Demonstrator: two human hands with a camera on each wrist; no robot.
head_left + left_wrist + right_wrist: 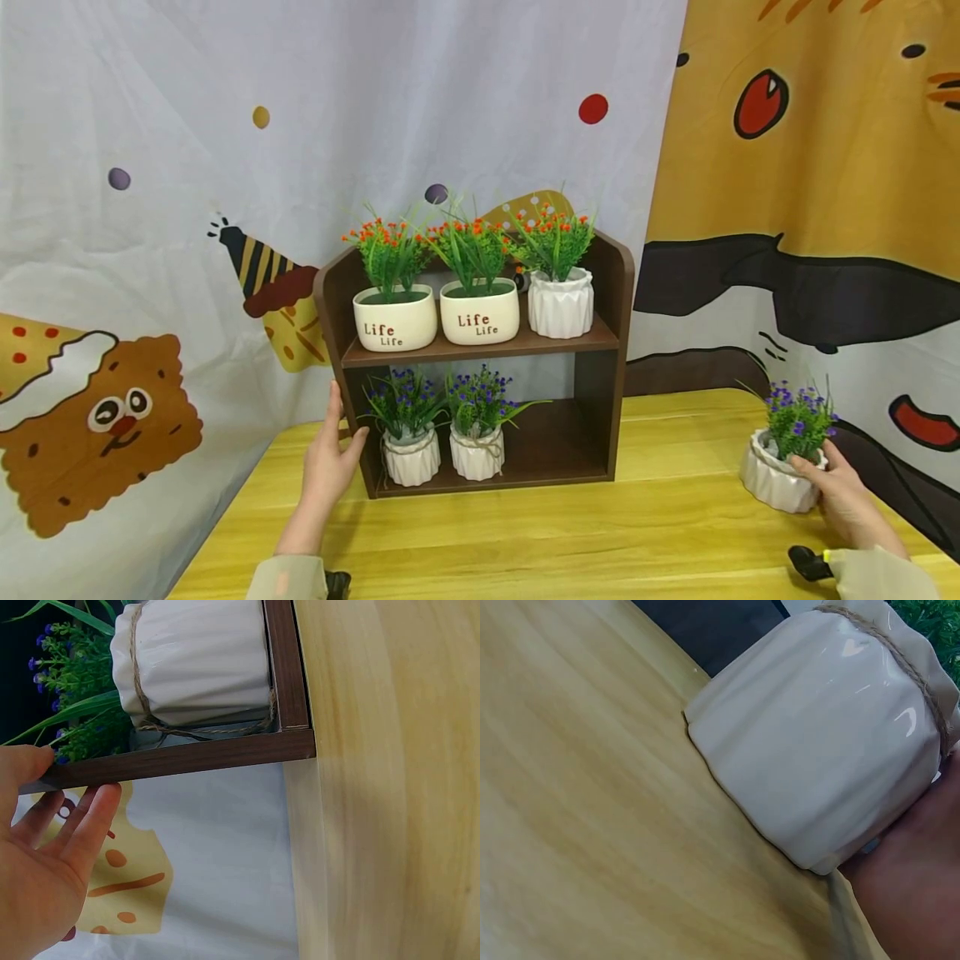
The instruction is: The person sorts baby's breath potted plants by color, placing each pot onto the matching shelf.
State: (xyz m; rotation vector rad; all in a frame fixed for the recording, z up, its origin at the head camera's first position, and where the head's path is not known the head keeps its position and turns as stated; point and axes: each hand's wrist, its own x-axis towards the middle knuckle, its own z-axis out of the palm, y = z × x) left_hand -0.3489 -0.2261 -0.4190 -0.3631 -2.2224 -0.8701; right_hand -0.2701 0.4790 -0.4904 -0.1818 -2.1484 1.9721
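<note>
At the table's right side, my right hand [847, 496] grips a white fluted flowerpot [776, 482] with purple flowers, thumb over its rim. Twine circles that pot's neck [889, 641], and its base is at the tabletop. My left hand [327, 471] holds the left side panel of a dark brown two-tier shelf [620, 392], thumb on the inner side and fingers outside. On the lower tier, to the left, stand two white pots [411, 458] with purple flowers. The upper tier bears two oval "Life" pots [480, 312] and a fluted white pot [561, 304], all with orange flowers.
The shelf stands on a yellow wood-grain table [525, 542], toward its back. A printed cartoon curtain [465, 83] hangs behind. Bare tabletop lies between the shelf and the pot on the right.
</note>
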